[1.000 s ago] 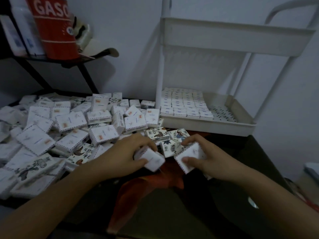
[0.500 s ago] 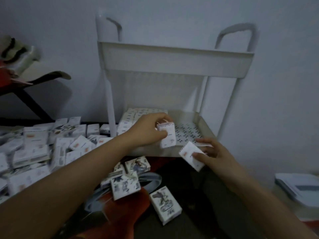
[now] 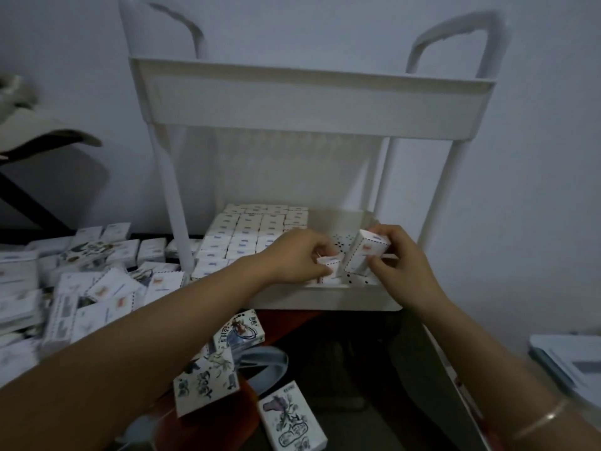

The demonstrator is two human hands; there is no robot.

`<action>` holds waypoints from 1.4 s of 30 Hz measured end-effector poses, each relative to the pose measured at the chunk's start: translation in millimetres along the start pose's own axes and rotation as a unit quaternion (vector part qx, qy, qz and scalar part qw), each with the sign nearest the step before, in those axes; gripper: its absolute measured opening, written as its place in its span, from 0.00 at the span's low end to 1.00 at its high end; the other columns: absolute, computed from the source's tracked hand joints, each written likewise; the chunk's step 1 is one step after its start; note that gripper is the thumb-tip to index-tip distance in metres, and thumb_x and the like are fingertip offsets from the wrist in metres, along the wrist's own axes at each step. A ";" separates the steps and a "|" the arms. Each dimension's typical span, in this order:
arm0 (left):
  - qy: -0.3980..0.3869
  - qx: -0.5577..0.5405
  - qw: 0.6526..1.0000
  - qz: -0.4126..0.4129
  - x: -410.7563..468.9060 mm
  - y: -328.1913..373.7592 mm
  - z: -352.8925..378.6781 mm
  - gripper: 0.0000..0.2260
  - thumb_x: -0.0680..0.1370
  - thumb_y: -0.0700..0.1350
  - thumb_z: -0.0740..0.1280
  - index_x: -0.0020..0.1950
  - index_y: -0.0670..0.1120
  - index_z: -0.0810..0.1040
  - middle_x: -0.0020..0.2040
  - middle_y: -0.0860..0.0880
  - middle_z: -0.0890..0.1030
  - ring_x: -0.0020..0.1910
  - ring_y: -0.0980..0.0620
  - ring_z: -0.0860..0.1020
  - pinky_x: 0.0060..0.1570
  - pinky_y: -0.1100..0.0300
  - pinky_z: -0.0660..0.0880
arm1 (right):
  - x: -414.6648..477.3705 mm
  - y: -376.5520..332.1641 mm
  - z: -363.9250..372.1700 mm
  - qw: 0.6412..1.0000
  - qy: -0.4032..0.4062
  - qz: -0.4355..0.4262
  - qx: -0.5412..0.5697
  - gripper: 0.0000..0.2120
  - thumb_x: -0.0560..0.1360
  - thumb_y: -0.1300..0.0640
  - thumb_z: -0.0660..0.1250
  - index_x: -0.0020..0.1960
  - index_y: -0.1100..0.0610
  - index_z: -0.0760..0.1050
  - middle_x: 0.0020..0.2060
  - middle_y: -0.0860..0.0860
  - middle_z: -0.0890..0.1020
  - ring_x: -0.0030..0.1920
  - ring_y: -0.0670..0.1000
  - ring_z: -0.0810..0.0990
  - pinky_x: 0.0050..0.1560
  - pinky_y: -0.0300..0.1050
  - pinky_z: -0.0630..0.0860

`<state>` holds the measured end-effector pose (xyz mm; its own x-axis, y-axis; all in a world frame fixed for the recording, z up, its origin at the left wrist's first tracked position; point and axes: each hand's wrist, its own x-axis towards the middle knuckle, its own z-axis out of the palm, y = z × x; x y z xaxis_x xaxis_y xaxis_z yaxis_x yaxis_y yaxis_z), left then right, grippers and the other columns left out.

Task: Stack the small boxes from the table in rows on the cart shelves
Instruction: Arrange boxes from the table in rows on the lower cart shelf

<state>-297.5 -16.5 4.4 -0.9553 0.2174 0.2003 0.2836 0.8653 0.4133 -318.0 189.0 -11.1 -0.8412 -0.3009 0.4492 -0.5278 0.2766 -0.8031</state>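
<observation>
Both hands are inside the lower shelf (image 3: 325, 299) of the white cart. My left hand (image 3: 297, 257) grips a small white box (image 3: 327, 266) low on the perforated shelf floor, beside the rows of stacked boxes (image 3: 250, 234) that fill the shelf's left part. My right hand (image 3: 400, 258) holds a second small box (image 3: 367, 253) tilted upright just right of the first. A heap of loose small boxes (image 3: 84, 288) covers the table on the left. Three picture-printed boxes (image 3: 205, 382) lie near the table's front.
The cart's upper shelf (image 3: 312, 105) hangs over the hands, with white posts (image 3: 169, 190) at the corners. A dark rack (image 3: 32, 157) stands at far left. Papers (image 3: 572, 362) lie at the right edge. A red cloth (image 3: 286, 323) shows under the boxes.
Both hands lifted a box each from the table and carried them into the cart's lower shelf; my left-hand box is now down on the shelf floor and my right hand has come in beside it.
</observation>
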 end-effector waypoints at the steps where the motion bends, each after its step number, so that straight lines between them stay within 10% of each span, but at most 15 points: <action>1: -0.002 0.006 1.000 0.004 -0.6 -1.1 0.2 0.15 0.74 0.47 0.73 0.60 0.48 0.80 0.57 0.51 0.82 0.54 0.54 0.78 0.52 0.62 0.73 | 1.8 2.1 -0.9 1.000 -0.005 0.004 0.000 0.20 0.74 0.69 0.66 0.49 0.42 0.71 0.49 0.41 0.79 0.49 0.37 0.79 0.43 0.33 0.78; 7: -0.040 0.010 0.999 0.027 -6.2 -1.1 9.0 0.14 0.75 0.45 0.71 0.60 0.51 0.78 0.58 0.53 0.80 0.58 0.56 0.76 0.58 0.59 0.72 | 5.4 11.5 -5.9 0.997 0.046 0.022 -0.065 0.14 0.74 0.64 0.67 0.54 0.49 0.73 0.46 0.39 0.79 0.45 0.38 0.79 0.39 0.30 0.76; 12: -0.043 0.063 0.996 0.034 -11.4 -1.1 10.4 0.16 0.77 0.47 0.66 0.64 0.56 0.77 0.60 0.51 0.78 0.60 0.49 0.70 0.62 0.51 0.68 | 7.6 21.4 -4.7 0.964 -0.170 0.070 -0.192 0.12 0.78 0.59 0.61 0.57 0.46 0.74 0.55 0.45 0.77 0.53 0.47 0.76 0.55 0.47 0.75; 21: 0.057 -0.036 0.998 -0.006 -72.6 2.1 -1.2 0.18 0.78 0.42 0.65 0.67 0.53 0.73 0.64 0.53 0.74 0.65 0.54 0.68 0.66 0.55 0.66 | 2.2 23.2 1.1 0.922 -0.198 0.056 -0.329 0.13 0.82 0.51 0.52 0.64 0.46 0.69 0.61 0.52 0.77 0.56 0.53 0.75 0.55 0.48 0.72; 28: 0.130 -0.074 0.987 -0.051 -171.8 -6.2 -18.3 0.15 0.78 0.38 0.65 0.60 0.54 0.77 0.54 0.61 0.75 0.56 0.64 0.73 0.57 0.64 0.72 | -29.6 -30.2 29.2 0.913 -0.135 -0.127 -0.363 0.22 0.76 0.59 0.62 0.69 0.52 0.68 0.69 0.51 0.70 0.70 0.52 0.65 0.70 0.48 0.60; 36: 0.198 0.059 0.971 -0.122 -286.9 -48.8 -49.7 0.14 0.76 0.37 0.66 0.55 0.55 0.78 0.49 0.58 0.77 0.50 0.57 0.74 0.47 0.62 0.70 | -76.9 -103.3 137.0 0.902 -0.217 -0.264 -0.265 0.19 0.76 0.59 0.62 0.66 0.53 0.72 0.62 0.50 0.76 0.62 0.51 0.70 0.60 0.48 0.68; 42: 0.254 0.193 0.939 -0.129 -281.8 -74.7 -72.8 0.16 0.73 0.41 0.71 0.61 0.46 0.79 0.58 0.47 0.78 0.59 0.44 0.73 0.57 0.49 0.69 | -51.6 -120.2 208.7 0.929 -0.146 -0.158 -0.301 0.21 0.79 0.50 0.59 0.71 0.54 0.66 0.61 0.55 0.74 0.59 0.56 0.74 0.52 0.50 0.73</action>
<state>-43.4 -175.3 -18.3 -0.7976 -0.1807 0.5755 -0.0971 0.9801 0.1732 -186.6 -19.1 -19.4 -0.6112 -0.6644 0.4301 -0.7873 0.5662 -0.2440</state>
